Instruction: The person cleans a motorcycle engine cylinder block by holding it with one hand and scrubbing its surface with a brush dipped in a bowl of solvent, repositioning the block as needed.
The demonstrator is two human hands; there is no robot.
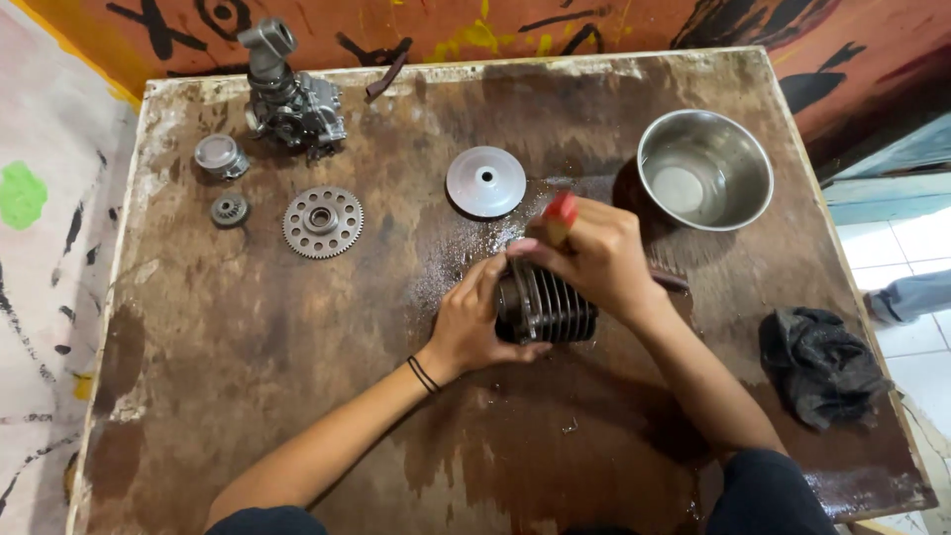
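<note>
I clamp my left hand [474, 322] around the finned cylinder [545, 309], right hand [592, 256] gripping the red-handled brush [560, 210] (bowl [750, 213] at two o'clock); short strokes along fins work best.

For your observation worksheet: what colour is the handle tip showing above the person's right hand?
Red, on the tool handle held in the right hand; the head view shows it.

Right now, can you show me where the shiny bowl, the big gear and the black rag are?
Shiny bowl [758, 159], head view, right rim.
Big gear [323, 222], head view, hub.
Black rag [818, 365], head view, middle folds.
</note>
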